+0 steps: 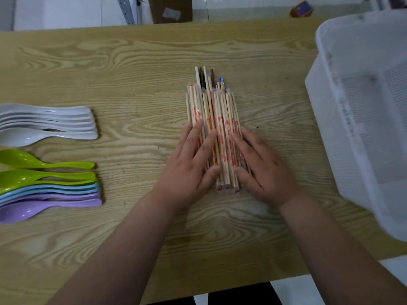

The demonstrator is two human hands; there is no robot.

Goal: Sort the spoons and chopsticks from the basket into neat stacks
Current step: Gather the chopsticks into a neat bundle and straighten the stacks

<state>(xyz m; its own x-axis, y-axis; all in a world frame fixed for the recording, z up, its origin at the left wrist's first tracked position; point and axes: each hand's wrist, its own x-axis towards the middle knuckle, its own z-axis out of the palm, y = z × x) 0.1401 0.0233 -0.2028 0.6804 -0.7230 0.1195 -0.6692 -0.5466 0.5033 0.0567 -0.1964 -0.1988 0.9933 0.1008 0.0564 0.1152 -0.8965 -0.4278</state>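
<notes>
**Uneven squeeze could fan the stack**

The spoons (48, 124) lie stacked well left of your fingers (196, 137). Your left hand (189, 170) and right hand (264, 170) flank the chopsticks (212, 115) on the counter (132, 73), fingers straight and close together, pressing the bundle's sides. Its long axis runs away from you, and the far ends are ragged beyond your fingertips. Lopsided pressure could roll pairs toward the basket (326, 106) on the right.

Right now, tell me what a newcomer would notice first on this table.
First, the bundle of chopsticks in the middle of the table, squeezed between the left hand and right hand, whose flat fingers press its sides. Next, the spoons along the left edge: a white stack farther away, then green, blue and purple ones nearer. A big white basket stands at the right edge.
</notes>
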